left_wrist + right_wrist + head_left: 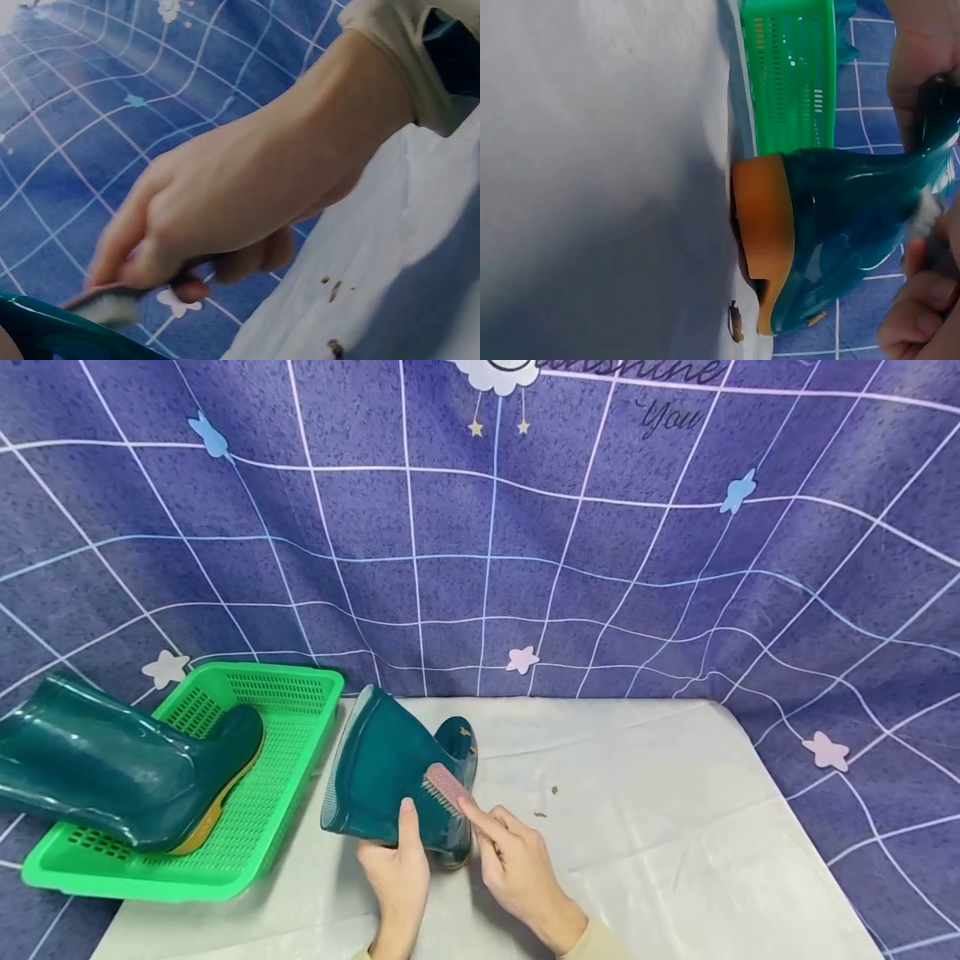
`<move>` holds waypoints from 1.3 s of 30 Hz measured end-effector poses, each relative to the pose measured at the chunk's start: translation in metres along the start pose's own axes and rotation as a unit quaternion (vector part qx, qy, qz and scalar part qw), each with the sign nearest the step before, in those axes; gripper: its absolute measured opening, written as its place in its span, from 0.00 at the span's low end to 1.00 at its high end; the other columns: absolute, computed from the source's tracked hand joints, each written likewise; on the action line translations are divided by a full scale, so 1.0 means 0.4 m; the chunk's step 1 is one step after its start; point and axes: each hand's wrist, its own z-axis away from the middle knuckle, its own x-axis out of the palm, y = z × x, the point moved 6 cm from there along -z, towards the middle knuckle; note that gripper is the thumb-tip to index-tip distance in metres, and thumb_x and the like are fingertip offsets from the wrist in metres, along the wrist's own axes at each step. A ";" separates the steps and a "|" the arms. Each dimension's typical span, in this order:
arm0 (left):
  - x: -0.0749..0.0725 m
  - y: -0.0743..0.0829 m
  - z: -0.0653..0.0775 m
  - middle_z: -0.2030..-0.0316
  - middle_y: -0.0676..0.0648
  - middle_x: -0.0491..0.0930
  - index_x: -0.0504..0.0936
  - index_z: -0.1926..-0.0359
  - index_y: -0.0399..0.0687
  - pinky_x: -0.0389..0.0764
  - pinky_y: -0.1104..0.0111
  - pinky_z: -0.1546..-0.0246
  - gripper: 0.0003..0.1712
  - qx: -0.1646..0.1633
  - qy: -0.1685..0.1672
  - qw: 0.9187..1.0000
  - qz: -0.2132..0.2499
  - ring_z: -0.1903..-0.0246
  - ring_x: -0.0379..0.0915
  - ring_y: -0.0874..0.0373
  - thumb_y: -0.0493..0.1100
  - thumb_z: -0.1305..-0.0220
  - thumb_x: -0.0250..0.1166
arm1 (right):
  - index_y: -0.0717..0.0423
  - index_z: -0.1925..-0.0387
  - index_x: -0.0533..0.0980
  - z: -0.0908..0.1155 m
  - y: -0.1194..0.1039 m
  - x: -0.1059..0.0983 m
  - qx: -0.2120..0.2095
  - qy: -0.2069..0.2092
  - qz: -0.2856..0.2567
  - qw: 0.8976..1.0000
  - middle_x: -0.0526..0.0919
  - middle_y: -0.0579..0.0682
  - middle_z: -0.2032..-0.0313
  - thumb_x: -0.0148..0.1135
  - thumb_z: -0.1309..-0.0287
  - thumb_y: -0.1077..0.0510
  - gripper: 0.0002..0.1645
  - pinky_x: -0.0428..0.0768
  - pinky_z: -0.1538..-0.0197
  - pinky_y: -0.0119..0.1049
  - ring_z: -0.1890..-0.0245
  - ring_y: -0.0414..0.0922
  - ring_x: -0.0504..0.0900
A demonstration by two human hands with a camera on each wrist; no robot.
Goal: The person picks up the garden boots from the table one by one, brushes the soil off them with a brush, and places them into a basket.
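Note:
A dark green rubber boot (393,760) stands tilted on the table, its shaft opening toward the left and its toe toward the back right. My left hand (397,868) grips the shaft from the near side, thumb laid over the rubber. In my right hand (517,860) is a pink brush (447,787), its pale bristles against the shaft near the ankle. The right index finger stretches along the brush's back. Brown flecks cling to the toe. In the right wrist view the boot's orange-tan heel (765,217) meets the table.
A green plastic basket (300,760) stands at the left with a second green boot (112,768) lying in it, shaft jutting over the left rim. Small brown crumbs (554,790) lie on the white-covered table (660,827). A blue checked curtain (450,527) hangs behind.

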 end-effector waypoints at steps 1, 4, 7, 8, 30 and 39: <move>-0.004 0.001 -0.004 0.45 0.39 0.86 0.76 0.33 0.30 0.78 0.83 0.44 0.22 -0.005 0.004 1.000 -0.008 0.50 0.80 0.76 0.34 0.24 0.63 | 0.45 0.37 0.85 0.000 0.004 -0.001 0.011 -0.002 0.014 1.000 0.74 0.38 0.75 0.63 0.36 0.71 0.30 0.62 0.74 0.14 0.78 0.27 0.60; -0.019 0.002 -0.016 0.45 0.34 0.84 0.76 0.35 0.30 0.77 0.84 0.46 0.21 -0.024 0.014 0.999 -0.020 0.52 0.78 0.78 0.35 0.24 0.62 | 0.43 0.36 0.85 -0.002 0.024 -0.007 0.044 -0.006 0.052 0.998 0.76 0.37 0.75 0.64 0.33 0.67 0.27 0.61 0.75 0.15 0.78 0.26 0.59; -0.034 0.002 -0.030 0.48 0.41 0.86 0.79 0.37 0.32 0.77 0.83 0.49 0.20 -0.037 0.028 0.999 -0.023 0.54 0.78 0.78 0.39 0.22 0.62 | 0.44 0.36 0.84 -0.006 0.056 -0.016 0.080 -0.001 0.078 0.994 0.80 0.38 0.73 0.65 0.31 0.65 0.26 0.61 0.76 0.17 0.79 0.26 0.59; -0.039 0.002 -0.033 0.49 0.44 0.87 0.79 0.38 0.32 0.77 0.83 0.49 0.19 -0.038 0.032 0.998 -0.024 0.55 0.78 0.77 0.40 0.22 0.62 | 0.45 0.36 0.84 -0.008 0.069 -0.020 0.092 0.005 0.084 0.992 0.81 0.39 0.73 0.65 0.31 0.66 0.26 0.62 0.76 0.18 0.79 0.27 0.59; -0.075 0.000 -0.055 0.59 0.64 0.85 0.80 0.40 0.31 0.78 0.83 0.51 0.21 -0.062 0.047 0.997 0.000 0.57 0.81 0.75 0.45 0.19 0.60 | 0.44 0.33 0.82 -0.039 0.157 0.024 0.195 -0.057 0.045 0.978 0.73 0.39 0.77 0.60 0.24 0.61 0.23 0.63 0.76 0.26 0.80 0.32 0.60; -0.069 0.003 -0.053 0.58 0.66 0.84 0.79 0.39 0.32 0.78 0.83 0.49 0.20 -0.063 0.038 0.997 0.009 0.55 0.81 0.74 0.44 0.19 0.60 | 0.42 0.33 0.83 -0.041 0.191 0.044 0.224 -0.112 0.098 0.963 0.88 0.48 0.68 0.61 0.26 0.59 0.23 0.67 0.76 0.30 0.79 0.37 0.68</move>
